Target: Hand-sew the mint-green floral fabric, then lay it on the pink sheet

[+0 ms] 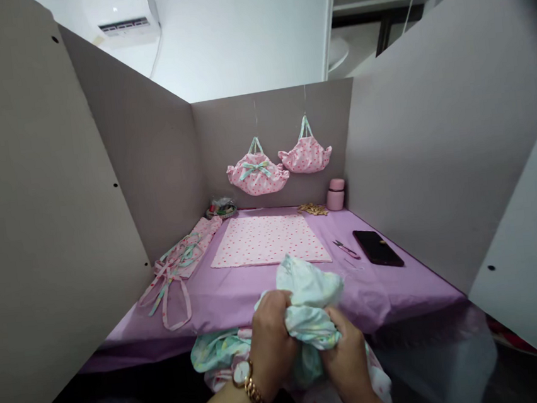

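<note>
Bunched between my two hands is a mint-green patterned cloth [308,280], raised over the table's front edge. My left hand [274,331], with a watch [242,374] on its wrist, is closed on the cloth's left side. Closed round its right side is my right hand [347,352]. Some fingertips are hidden in the folds. Below, more mint and pink fabric [221,350] lies over my lap. Just beyond my hands, a pink dotted cloth sheet [269,239] lies flat on the purple tablecloth [221,298].
Pink and mint straps [177,270] lie at left. Small scissors [346,250], a dark phone [377,248], a pink bottle [335,195] and a pile of clothespins [312,209] are at right. Two pink sewn pieces [257,176] hang at the back. Grey panels [398,170] enclose the table.
</note>
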Tool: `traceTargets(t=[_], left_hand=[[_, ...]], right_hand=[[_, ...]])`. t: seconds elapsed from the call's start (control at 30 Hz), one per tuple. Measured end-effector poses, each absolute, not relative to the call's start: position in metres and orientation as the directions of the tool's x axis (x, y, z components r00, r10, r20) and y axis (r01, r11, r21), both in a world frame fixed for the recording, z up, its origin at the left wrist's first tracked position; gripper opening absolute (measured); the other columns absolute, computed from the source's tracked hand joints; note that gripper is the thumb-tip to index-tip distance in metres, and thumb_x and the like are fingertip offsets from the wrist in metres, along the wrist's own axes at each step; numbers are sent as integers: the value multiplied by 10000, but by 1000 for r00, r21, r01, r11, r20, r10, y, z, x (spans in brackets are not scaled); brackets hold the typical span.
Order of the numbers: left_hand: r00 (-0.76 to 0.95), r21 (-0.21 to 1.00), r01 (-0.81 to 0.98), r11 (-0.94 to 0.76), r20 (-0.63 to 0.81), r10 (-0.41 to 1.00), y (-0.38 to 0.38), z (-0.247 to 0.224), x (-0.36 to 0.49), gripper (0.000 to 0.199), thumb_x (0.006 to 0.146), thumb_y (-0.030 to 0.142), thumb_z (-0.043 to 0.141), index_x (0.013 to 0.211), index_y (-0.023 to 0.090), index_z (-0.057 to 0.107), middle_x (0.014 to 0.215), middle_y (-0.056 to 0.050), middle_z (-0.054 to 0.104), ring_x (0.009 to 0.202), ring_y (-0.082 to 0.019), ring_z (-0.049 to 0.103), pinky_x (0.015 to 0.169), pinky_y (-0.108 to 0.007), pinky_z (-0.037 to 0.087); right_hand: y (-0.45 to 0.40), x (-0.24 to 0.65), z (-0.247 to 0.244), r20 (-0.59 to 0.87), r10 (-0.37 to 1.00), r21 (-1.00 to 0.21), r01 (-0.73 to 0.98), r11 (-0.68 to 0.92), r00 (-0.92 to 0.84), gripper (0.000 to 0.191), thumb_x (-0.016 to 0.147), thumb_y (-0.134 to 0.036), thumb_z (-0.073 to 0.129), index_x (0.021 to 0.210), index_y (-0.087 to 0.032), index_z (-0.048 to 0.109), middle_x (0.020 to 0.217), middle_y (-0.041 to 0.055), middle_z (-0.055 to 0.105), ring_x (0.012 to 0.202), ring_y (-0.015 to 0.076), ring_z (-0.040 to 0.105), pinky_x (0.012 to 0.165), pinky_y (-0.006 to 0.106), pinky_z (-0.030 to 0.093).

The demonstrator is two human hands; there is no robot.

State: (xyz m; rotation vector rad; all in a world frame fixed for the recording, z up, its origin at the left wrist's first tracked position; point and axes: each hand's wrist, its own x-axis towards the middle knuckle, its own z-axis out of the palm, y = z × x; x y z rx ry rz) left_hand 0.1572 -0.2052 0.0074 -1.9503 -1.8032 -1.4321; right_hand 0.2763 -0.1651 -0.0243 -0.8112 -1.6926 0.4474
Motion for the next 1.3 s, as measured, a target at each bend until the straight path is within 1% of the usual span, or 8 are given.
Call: traceTargets(t=[0.23,0.37,0.7,0.8,0.93,1.1,1.23,1.3], left_hand=[[-79,387,854,-348,757,649,-210,0,165,146,814,141,450,684,194,491,671,-40,560,648,-196,515,557,-281,366],[-112,407,855,-322,751,650,-208,6,159,57,806,140,486,810,170,534,685,-38,595,635,-181,547,550,-265,384],[68,284,859,-426,761,645,-217,2,170,138,758,141,472,639,185,529,742,-78,600,714,-213,553,620,-307,413],[37,301,867,-398,757,652,-214,-2,168,113,758,97,447,748,170,532,758,-82,610,718,-218,557,634,-323,428],[49,296,881,-368,717,696,-212,-2,166,376,702,46,460,1065,127,518,838,-93,643,761,-233,582,656,-333,455],[50,273,906,-324,690,722,-209,10,161,90,739,107,529,707,174,580,648,-57,601,623,-217,554,563,-309,437],[79,233,890,-392,768,635,-209,18,159,137,824,176,497,903,164,609,1035,-132,614,960,-270,540,806,-399,434],[142,201,863,-463,783,605,-212,16,163,189,849,168,460,983,189,592,1010,-89,635,947,-236,545,841,-387,416]], right_hand=[[-167,282,-23,827,558,-525,260,811,-70,73,772,-239,529,808,-185,563,952,97,592,916,266,558,733,363,447],[-169,280,-27,868,486,-455,228,861,-100,45,755,-226,545,796,-213,557,744,15,582,703,202,551,677,339,443],[-164,270,-29,698,708,-709,236,665,103,59,780,-198,474,833,-201,448,766,9,541,652,171,531,592,283,436],[-164,272,-31,674,730,-731,235,640,108,120,738,-228,519,837,-201,457,689,-20,532,577,158,514,526,254,417],[-158,277,-33,695,703,-713,266,649,149,178,686,-259,574,830,-192,494,746,16,583,636,191,548,570,285,415],[-156,281,-37,753,644,-654,268,707,138,107,658,-273,610,710,-212,539,695,14,597,679,215,563,646,333,427],[-157,278,-38,732,666,-679,236,695,145,197,646,-273,643,802,-209,542,738,21,601,689,213,569,640,333,449],[-157,275,-36,690,703,-723,211,658,171,279,723,-258,585,982,-183,514,823,49,601,706,205,577,616,321,462]])
